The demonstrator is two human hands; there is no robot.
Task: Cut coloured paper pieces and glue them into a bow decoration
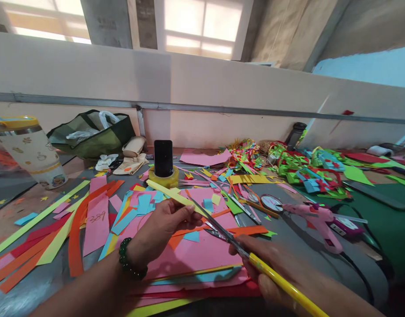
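Observation:
My left hand [167, 222], with a dark green bead bracelet on the wrist, pinches a pale yellow paper strip [171, 193] between thumb and fingers. In my right hand [271, 259] is a pair of long scissors [227, 233] with a yellow handle. Their metal blades point up and left, the tip meeting the strip beside my left thumb. I cannot tell whether the blades are parted. Beneath both hands lies a stack of pink sheets [195, 259] over coloured ones, with small blue, yellow and orange scraps [124, 220] scattered on top.
A phone [163, 159] stands against a yellow tape roll [171, 177]. Long coloured strips [75, 233] cover the left side, near a tumbler [32, 152] and green bag [93, 136]. At right are a pink glue gun [316, 218] with cord and piles of cut paper [298, 163].

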